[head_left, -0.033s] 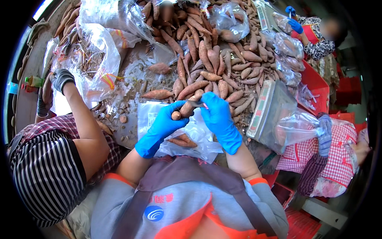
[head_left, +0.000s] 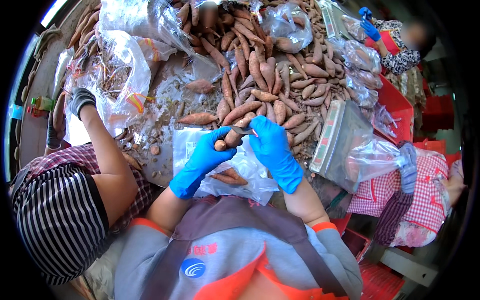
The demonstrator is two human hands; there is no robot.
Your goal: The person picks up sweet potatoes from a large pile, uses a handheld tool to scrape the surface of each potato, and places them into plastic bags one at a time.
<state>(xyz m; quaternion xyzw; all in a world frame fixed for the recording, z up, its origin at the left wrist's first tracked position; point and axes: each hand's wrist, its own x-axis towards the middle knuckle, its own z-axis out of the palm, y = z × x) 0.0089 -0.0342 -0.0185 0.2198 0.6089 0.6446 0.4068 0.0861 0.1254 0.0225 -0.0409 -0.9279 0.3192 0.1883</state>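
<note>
Left hand [head_left: 207, 152] grips a sweet potato [head_left: 233, 139] while right hand [head_left: 272, 145] holds a knife [head_left: 242, 130] across it.
Both wrists angle inward, fingers curled closed, above a clear plastic bag [head_left: 257, 176]; two loose roots [head_left: 230, 176] lie in or on it, I cannot tell which. Filled bags [head_left: 364, 60] sit beside a red crate [head_left: 404, 107].

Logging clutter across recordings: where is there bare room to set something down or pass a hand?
The barest patch is the soil-littered table between the white plastic bag and the sweet potato heap, left of and beyond the left hand. It is crowded beyond the right hand, at the heap, and below both hands, at a clear bag.
</note>
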